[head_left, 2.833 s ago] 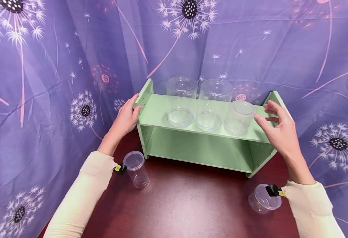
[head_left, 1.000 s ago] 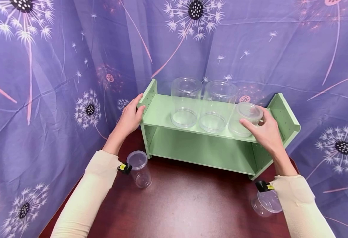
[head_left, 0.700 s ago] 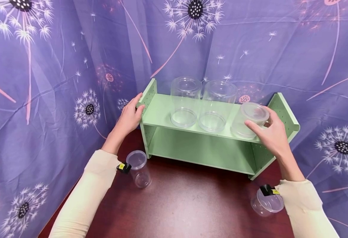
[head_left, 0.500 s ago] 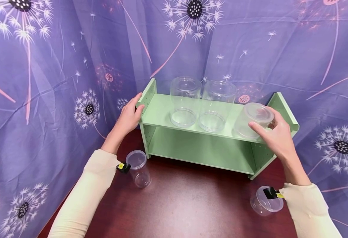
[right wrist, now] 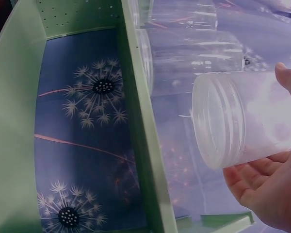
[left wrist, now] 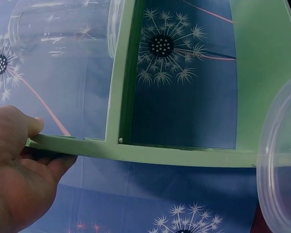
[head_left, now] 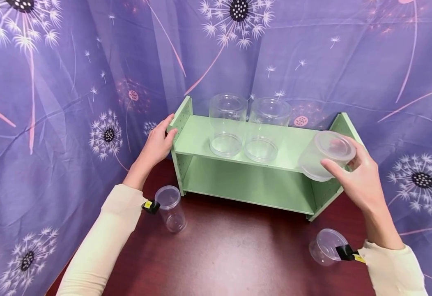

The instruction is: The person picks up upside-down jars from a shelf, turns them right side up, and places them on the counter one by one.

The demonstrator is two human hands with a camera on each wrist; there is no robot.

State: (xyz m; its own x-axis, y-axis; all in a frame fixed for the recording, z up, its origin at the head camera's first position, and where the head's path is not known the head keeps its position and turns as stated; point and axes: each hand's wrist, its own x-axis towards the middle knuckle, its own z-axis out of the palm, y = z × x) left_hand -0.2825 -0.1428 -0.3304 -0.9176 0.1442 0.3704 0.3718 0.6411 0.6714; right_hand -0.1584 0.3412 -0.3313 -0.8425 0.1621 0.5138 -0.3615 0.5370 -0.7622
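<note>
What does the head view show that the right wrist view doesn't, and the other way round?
Only the head view: the left hand holding the edge of the green shelf unit, both cream sleeves, and two clear cups on the table, a taller one and a shorter one.

Only the right wrist view: the dandelion-print cloth seen through the shelf unit's open lower back.

Both: the right hand gripping a frosted jar, two clear jars standing on the top board, and cloth behind.
</note>
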